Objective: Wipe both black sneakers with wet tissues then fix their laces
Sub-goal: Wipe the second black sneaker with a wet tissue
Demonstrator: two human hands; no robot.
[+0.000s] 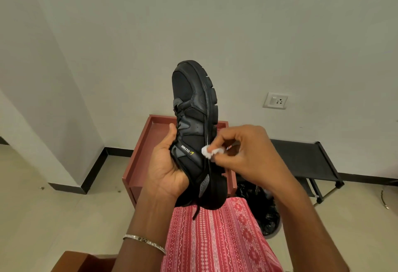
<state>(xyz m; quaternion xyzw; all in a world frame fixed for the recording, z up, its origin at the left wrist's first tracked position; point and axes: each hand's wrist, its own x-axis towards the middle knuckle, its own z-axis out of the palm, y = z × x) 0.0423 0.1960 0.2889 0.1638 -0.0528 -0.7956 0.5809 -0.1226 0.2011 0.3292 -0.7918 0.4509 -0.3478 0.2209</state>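
Soft even light, wide-angle edge distortion.

A plain corner of a room, seen around a red tray-topped table [140, 159].

To its right stands a black folding rack [305, 159] against the wall; above that, a white wall socket [275, 100]; beside the table's right foot, a black plastic bag [265, 213] lies on the tiled floor.

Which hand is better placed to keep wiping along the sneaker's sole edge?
Right. The right hand already pinches the wet tissue against the sole edge, while the left hand grips the black sneaker upright, steadying it.
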